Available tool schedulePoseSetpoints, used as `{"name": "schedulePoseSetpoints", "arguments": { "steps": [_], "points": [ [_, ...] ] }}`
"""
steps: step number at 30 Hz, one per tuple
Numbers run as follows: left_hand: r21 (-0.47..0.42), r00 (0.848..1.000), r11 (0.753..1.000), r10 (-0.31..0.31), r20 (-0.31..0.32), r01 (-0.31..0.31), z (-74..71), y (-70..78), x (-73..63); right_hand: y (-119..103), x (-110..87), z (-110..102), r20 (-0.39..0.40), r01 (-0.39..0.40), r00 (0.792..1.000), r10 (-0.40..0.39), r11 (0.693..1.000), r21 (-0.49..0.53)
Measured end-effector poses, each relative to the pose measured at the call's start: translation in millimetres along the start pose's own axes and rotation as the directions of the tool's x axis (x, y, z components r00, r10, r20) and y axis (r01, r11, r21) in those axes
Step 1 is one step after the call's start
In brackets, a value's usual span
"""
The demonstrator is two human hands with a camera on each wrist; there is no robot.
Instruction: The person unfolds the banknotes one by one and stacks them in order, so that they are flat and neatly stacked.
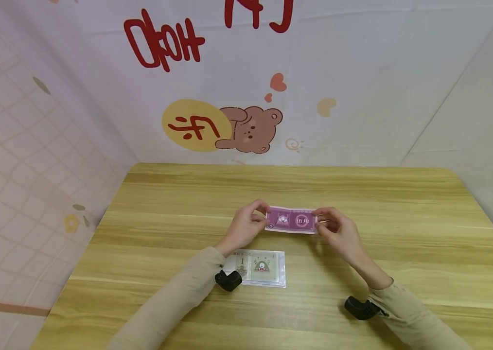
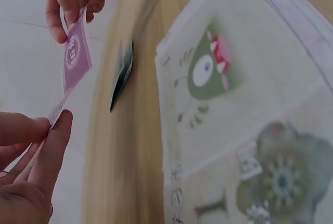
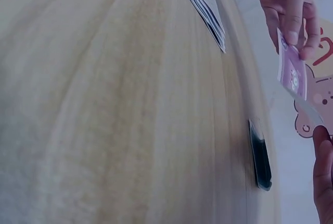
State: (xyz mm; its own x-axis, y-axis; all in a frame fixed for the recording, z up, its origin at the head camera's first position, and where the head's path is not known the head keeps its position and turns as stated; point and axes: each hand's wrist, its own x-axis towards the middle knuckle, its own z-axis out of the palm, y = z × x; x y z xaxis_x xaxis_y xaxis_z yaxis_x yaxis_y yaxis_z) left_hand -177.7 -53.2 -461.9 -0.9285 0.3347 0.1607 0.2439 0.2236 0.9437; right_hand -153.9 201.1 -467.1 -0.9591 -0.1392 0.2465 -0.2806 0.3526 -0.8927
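Both hands hold a purple play banknote (image 1: 301, 221) stretched between them above the table, with a crease down its middle. The left hand (image 1: 243, 224) pinches its left end between thumb and fingers. At the opposite end, the right hand (image 1: 342, 234) pinches the short edge. In the left wrist view the purple note (image 2: 78, 60) bends at the crease. A stack of pale play notes (image 1: 265, 267) lies on the table beside the left wrist, which covers its left part. The top note shows a green one-eyed figure.
A small dark green folded piece (image 2: 122, 75) lies on the wooden table (image 1: 404, 233) in both wrist views; the head view does not show it. Behind the table's far edge hangs a white backdrop (image 1: 360, 58) with a printed bear. Each wrist wears a black camera (image 1: 229, 280).
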Motion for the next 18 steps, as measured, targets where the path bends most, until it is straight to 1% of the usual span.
{"name": "schedulePoseSetpoints", "arguments": {
  "steps": [4,6,7,10,12,18],
  "points": [
    [-0.027,0.998,0.997,-0.066,-0.005,0.066,-5.9,-3.3,-2.1,-1,1.1,2,0.031,-0.024,0.999,0.023,1.000,0.007],
    [-0.034,0.996,0.996,-0.086,-0.013,0.086,-9.2,-4.6,-2.6,0,1.7,3,0.049,-0.025,0.998,0.024,1.000,0.005],
    [-0.034,0.996,0.995,-0.091,-0.018,0.090,-10.8,-5.5,-2.6,0,1.9,4,0.059,-0.023,0.998,0.023,1.000,0.001],
    [-0.037,0.997,0.996,-0.079,-0.027,0.078,-15.7,-8.1,-3.0,2,2.3,7,0.072,-0.008,0.997,0.010,1.000,-0.029],
    [-0.053,0.997,0.996,-0.078,-0.026,0.076,-18.6,-8.9,-4.1,3,2.5,9,0.075,0.007,0.997,-0.003,0.999,-0.053],
    [-0.091,0.992,0.988,-0.129,-0.010,0.127,-26.4,-6.8,-11.8,1,3.3,14,0.100,0.061,0.994,-0.053,0.995,-0.077]
  ]
}}
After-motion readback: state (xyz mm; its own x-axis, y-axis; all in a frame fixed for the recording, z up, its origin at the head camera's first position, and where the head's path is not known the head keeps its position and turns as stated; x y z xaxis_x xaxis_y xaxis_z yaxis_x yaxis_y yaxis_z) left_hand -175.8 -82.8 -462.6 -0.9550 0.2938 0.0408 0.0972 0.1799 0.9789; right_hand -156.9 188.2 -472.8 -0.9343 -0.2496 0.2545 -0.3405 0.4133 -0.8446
